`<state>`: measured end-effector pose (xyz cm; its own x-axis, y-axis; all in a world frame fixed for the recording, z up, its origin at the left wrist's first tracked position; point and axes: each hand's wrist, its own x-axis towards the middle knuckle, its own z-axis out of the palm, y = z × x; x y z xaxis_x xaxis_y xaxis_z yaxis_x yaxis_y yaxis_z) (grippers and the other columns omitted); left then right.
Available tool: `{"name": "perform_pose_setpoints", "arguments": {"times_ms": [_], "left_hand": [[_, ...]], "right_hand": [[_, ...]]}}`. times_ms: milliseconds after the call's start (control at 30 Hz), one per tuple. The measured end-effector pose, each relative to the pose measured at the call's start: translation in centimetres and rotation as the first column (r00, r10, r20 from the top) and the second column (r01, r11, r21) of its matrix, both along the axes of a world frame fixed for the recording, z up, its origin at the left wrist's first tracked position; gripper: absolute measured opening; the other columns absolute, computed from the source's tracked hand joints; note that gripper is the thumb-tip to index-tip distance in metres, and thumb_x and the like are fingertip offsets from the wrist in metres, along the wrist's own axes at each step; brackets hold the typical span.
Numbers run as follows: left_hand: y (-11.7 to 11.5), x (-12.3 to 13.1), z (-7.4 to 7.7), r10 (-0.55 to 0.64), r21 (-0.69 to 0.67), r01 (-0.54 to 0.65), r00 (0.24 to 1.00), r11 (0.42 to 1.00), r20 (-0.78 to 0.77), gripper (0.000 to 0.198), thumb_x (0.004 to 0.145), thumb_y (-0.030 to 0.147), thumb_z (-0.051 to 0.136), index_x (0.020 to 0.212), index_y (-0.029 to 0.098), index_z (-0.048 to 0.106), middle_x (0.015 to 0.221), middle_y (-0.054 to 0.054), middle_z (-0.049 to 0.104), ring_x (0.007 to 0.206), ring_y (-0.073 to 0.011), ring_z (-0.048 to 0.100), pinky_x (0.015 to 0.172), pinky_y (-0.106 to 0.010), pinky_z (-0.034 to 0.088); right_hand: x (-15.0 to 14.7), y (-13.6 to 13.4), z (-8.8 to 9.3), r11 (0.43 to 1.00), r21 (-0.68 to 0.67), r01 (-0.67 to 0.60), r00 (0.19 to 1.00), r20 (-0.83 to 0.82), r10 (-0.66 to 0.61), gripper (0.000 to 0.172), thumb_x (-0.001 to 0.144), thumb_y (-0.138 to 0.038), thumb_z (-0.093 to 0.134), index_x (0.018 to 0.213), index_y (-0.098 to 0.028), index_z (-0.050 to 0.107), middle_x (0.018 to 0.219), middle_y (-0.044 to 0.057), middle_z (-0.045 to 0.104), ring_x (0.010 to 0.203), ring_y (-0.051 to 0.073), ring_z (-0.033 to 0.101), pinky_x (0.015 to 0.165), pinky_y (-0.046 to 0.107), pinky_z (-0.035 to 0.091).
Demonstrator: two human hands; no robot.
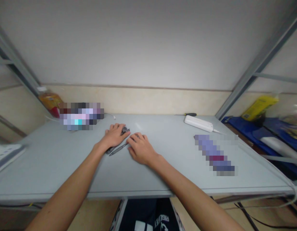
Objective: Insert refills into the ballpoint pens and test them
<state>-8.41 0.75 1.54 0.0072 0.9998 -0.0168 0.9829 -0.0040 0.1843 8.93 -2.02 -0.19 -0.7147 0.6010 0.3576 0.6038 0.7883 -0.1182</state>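
Pens (pixel 118 149), dark and slender, lie near the middle of the grey table (pixel 167 128), partly beneath and between the two hands. The left hand (pixel 114 135) rests palm down across the bundle, thumb and fingers slightly parted; whether it grips or merely covers the pens cannot be told. The right hand (pixel 140 148) lies palm down with fingers loosely curled, just beside the end of one grey pen; its underside is hidden, so any hold cannot be told.

Likely faults: slender barrels on a smooth surface may roll or fan apart if the left hand presses unevenly or lifts abruptly; the right fingertips may knock the outlying pen askew; and pens covered by the palms may be overlooked.

Lettering: dark clothing (pixel 147 208) at the lap bears white sideways capitals, apparently beginning "RIGORE", the ending uncertain. The marking on the yellow packet (pixel 260 107), at right, and any label on the amber bottle (pixel 51 100), at left, are too blurred to read. No brand is legible on the pens.
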Motion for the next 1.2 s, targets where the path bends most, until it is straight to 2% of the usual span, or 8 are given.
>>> {"name": "perform_pose_setpoints", "arguments": {"times_ms": [233, 367, 500, 667, 900, 1067, 1200], "left_hand": [[-0.3, 0.5, -0.3, -0.011, 0.046, 0.014, 0.997, 0.999, -0.079, 0.062, 0.082, 0.06, 0.029, 0.129, 0.021, 0.039, 0.128, -0.016, 0.046, 0.117, -0.0344, 0.038, 0.091, -0.053, 0.034], [-0.5, 0.7, -0.5, -0.01, 0.058, 0.019, 0.989, 0.998, -0.145, 0.063, 0.081, 0.061, 0.03, 0.13, 0.021, 0.038, 0.127, -0.017, 0.046, 0.117, -0.035, 0.039, 0.09, -0.052, 0.034], [-0.6, 0.7, -0.4, -0.012, 0.056, 0.021, 0.987, 0.998, -0.159, 0.067, 0.081, 0.063, 0.029, 0.132, 0.021, 0.036, 0.126, -0.018, 0.047, 0.116, -0.035, 0.039, 0.089, -0.052, 0.034], [-0.7, 0.4, -0.1, -0.042, 0.026, 0.045, 0.992, 0.999, -0.12, 0.074, 0.076, 0.068, 0.033, 0.134, 0.02, 0.033, 0.13, -0.018, 0.044, 0.117, -0.0363, 0.038, 0.09, -0.054, 0.033], [-0.8, -0.9, 0.7, -0.093, -0.045, 0.092, 0.995, 0.995, -0.025, 0.083, 0.068, 0.067, 0.048, 0.136, 0.024, 0.028, 0.136, -0.016, 0.039, 0.121, -0.0363, 0.036, 0.092, -0.055, 0.033], [-0.3, -2.5, 0.7, -0.194, -0.06, 0.197, 0.98, 0.979, 0.044, 0.084, 0.064, 0.058, 0.057, 0.136, 0.025, 0.029, 0.132, -0.013, 0.044, 0.12, -0.0318, 0.04, 0.095, -0.044, 0.035], [0.2, -3.2, 0.7, -0.225, -0.052, 0.231, 0.97, 0.972, 0.095, 0.081, 0.063, 0.048, 0.06, 0.134, 0.021, 0.032, 0.119, -0.011, 0.053, 0.11, -0.0283, 0.048, 0.092, -0.038, 0.039]], "right_hand": [[1.1, 0.2, 0.0, 0.999, 0.013, 0.037, 0.999, 0.019, -0.037, 0.019, 0.089, -0.022, 0.043, 0.102, -0.018, 0.057, 0.104, 0.009, 0.054, 0.098, 0.023, 0.04, 0.077, 0.035, 0.035], [2.2, 0.6, 0.1, 0.998, -0.046, 0.043, 0.999, 0.003, -0.043, 0.02, 0.091, -0.027, 0.044, 0.097, -0.018, 0.06, 0.099, 0.008, 0.054, 0.096, 0.021, 0.041, 0.077, 0.033, 0.033], [3.5, 1.1, 0.4, 0.99, -0.13, 0.053, 0.998, -0.013, -0.056, 0.015, 0.089, -0.024, 0.048, 0.093, -0.018, 0.061, 0.095, 0.007, 0.056, 0.092, 0.019, 0.043, 0.075, 0.031, 0.033], [5.0, 1.8, 0.4, 0.98, -0.189, 0.059, 0.994, -0.074, -0.074, 0.011, 0.081, -0.016, 0.055, 0.091, -0.017, 0.06, 0.091, 0.005, 0.057, 0.087, 0.018, 0.046, 0.076, 0.029, 0.034], [6.6, 2.0, -0.1, 0.974, -0.226, 0.032, 0.984, -0.162, -0.07, 0.009, 0.078, -0.011, 0.055, 0.085, -0.017, 0.056, 0.083, 0.003, 0.058, 0.08, 0.015, 0.047, 0.074, 0.026, 0.034], [7.2, 2.2, -0.2, 0.968, -0.247, 0.033, 0.974, -0.211, -0.087, 0.01, 0.077, -0.008, 0.054, 0.082, -0.017, 0.055, 0.081, 0.003, 0.058, 0.079, 0.015, 0.048, 0.073, 0.026, 0.034], [7.4, 2.2, -0.2, 0.967, -0.254, 0.038, 0.966, -0.239, -0.101, 0.009, 0.078, -0.009, 0.054, 0.081, -0.017, 0.055, 0.078, 0.003, 0.058, 0.075, 0.015, 0.048, 0.07, 0.025, 0.034]]}}
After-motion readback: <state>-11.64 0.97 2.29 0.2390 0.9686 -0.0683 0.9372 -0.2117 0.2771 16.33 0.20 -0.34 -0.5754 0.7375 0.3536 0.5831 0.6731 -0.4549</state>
